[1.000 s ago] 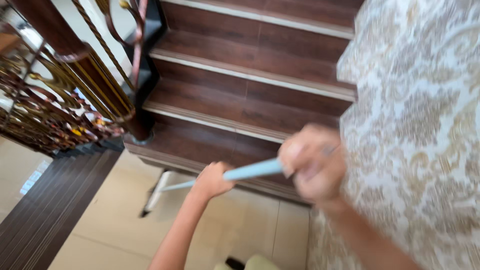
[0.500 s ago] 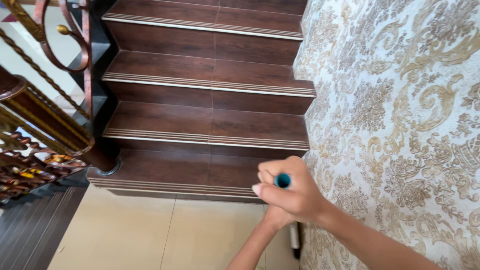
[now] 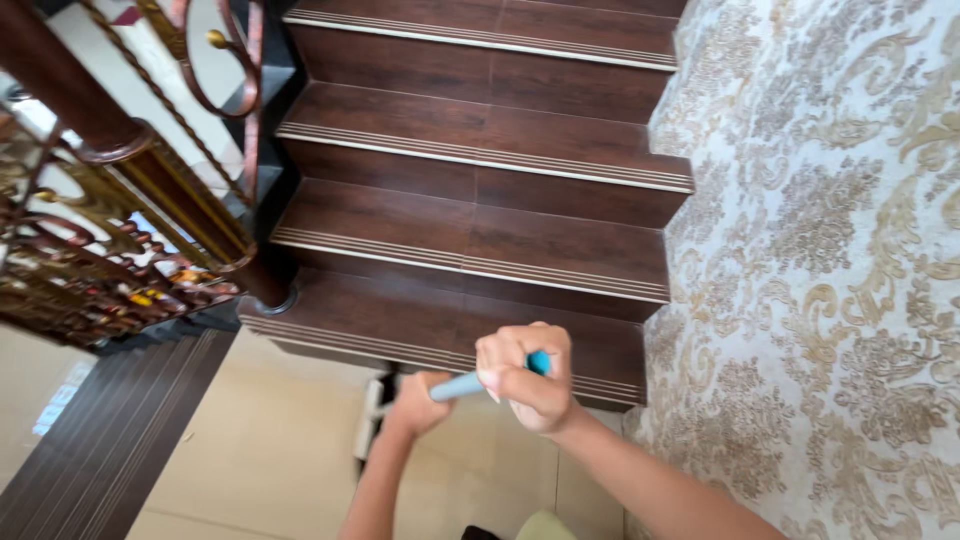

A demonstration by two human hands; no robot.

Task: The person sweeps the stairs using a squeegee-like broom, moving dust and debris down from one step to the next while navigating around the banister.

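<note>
Two hands are gripping the light-blue mop pole (image 3: 455,386), right hand (image 3: 525,378) topmost, left hand (image 3: 418,400) lower, its white head (image 3: 370,418) working beige floor tile (image 3: 270,450) below the dark wooden stairs (image 3: 470,240), progress unclear.

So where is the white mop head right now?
In the head view, the white mop head lies low centre-left on the beige tiled floor, just before the bottom dark wooden step, beside the left hand.

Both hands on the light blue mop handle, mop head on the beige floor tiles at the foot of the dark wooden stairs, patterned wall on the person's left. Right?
Not quite: the patterned wall is on the person's right, as the head view shows. The rest holds: left hand and right hand grip the light blue handle, mop head at the stairs.
</note>
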